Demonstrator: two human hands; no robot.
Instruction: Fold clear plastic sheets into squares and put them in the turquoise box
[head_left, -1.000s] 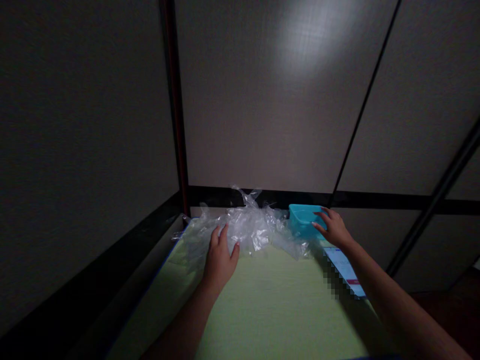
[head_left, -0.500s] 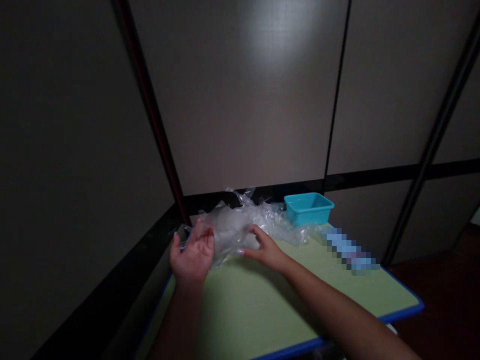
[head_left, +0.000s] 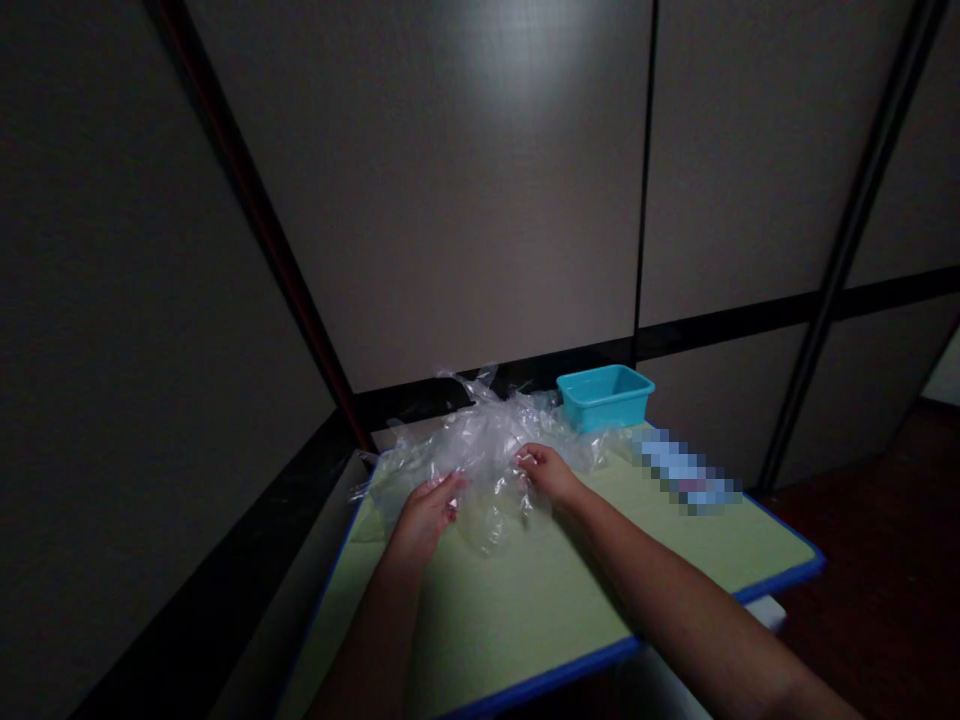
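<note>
A heap of crumpled clear plastic bags (head_left: 480,445) lies at the far side of a green table (head_left: 540,610) with a blue edge. My left hand (head_left: 424,512) pinches the near left part of one clear bag. My right hand (head_left: 549,472) pinches the same plastic on its right side, fingers curled. The bag sags between both hands just above the tabletop. A turquoise plastic tub (head_left: 604,396) stands behind the heap at the far right, a hand's width beyond my right hand.
A blurred flat card or packet (head_left: 686,470) lies on the table to the right of my right hand. Grey wall panels with dark frames close in behind and to the left. Dark floor shows past the table's right edge.
My right hand left the turquoise tub and came across to the plastic heap. Both hands, earlier open, have closed on a clear bag. The view swung to the right.
</note>
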